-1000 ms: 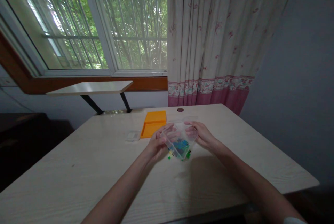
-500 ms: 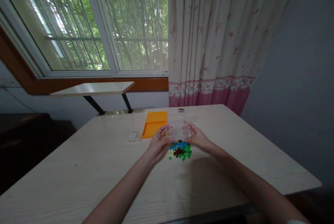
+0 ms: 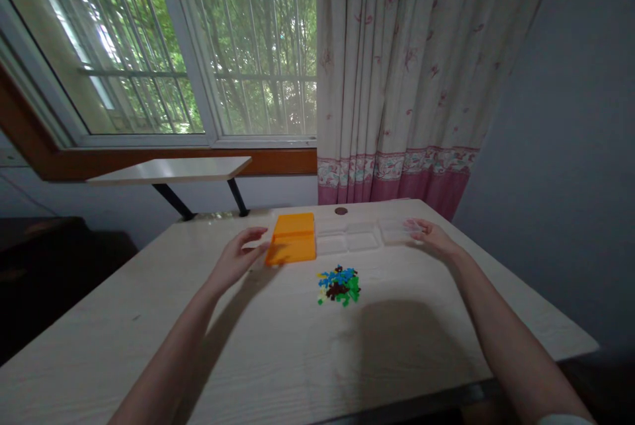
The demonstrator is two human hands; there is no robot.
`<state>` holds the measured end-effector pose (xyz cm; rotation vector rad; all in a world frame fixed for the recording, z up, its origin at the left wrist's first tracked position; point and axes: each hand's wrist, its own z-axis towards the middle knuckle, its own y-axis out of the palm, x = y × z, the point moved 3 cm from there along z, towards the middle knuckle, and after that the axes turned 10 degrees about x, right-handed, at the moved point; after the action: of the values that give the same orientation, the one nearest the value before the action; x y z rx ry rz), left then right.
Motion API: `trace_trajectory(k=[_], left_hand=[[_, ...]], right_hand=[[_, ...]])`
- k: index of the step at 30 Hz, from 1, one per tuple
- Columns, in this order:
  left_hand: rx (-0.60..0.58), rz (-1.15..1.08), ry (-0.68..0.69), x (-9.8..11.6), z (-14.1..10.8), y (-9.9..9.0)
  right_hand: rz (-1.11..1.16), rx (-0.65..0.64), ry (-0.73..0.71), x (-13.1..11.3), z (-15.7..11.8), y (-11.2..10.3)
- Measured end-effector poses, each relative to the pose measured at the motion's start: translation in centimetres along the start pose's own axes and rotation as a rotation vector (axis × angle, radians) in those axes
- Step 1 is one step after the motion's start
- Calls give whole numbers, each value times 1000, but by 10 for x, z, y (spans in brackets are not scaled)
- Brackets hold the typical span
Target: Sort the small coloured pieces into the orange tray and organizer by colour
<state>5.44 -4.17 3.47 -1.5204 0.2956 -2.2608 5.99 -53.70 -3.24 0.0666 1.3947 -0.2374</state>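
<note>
One heap of small blue, green, brown and yellow pieces [image 3: 340, 287], too many to count, lies just below frame centre. Right of centre, the right hand [image 3: 432, 237] grips one clear plastic box [image 3: 391, 233] by its edge; left of centre, the left hand [image 3: 236, 257] gapes empty beside one orange case [image 3: 296, 248].
</note>
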Motion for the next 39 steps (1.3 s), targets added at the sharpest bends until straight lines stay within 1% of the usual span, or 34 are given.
trace_trajectory(k=[2,4,5,7,11,13,15,17,19,21,23,26,29,36,39], left_hand=[[51,128,5,-19,3,-23],[66,229,-40,-39,1,-39],[58,284,-52,-46,-1,-43],[34,351,-49,-54,-7,-46],[9,378,2,-53,-19,-37],[-17,378,24,-56,-21,-30],[-53,400,64,-63,-19,-24],[-76,439,137,-73,-15,-22],[-86,476,214,-81,-11,-22],[-91,512,260,-86,-8,-22],[-92,539,271,-87,-7,-23],[-92,553,272,-85,-7,-23],[-85,569,276,-84,-8,-23],[-106,591,281,-95,-5,-22],[-117,581,280,-94,-6,-22]], right_hand=[[-5,12,36,15,2,-5],[-35,49,34,25,4,-5],[-60,72,24,27,4,-4],[-132,109,-8,29,5,-4],[-303,85,-83,27,6,-4],[-341,64,-96,27,7,-3],[-348,44,-101,26,6,-1],[-359,42,-112,26,6,0],[-374,55,-116,25,5,0],[-377,53,-104,26,4,0],[-379,24,-109,25,4,0],[-449,-13,-187,22,3,1],[-527,-17,-250,19,2,1],[-590,-18,-232,18,0,4],[-605,-25,-239,17,-1,7]])
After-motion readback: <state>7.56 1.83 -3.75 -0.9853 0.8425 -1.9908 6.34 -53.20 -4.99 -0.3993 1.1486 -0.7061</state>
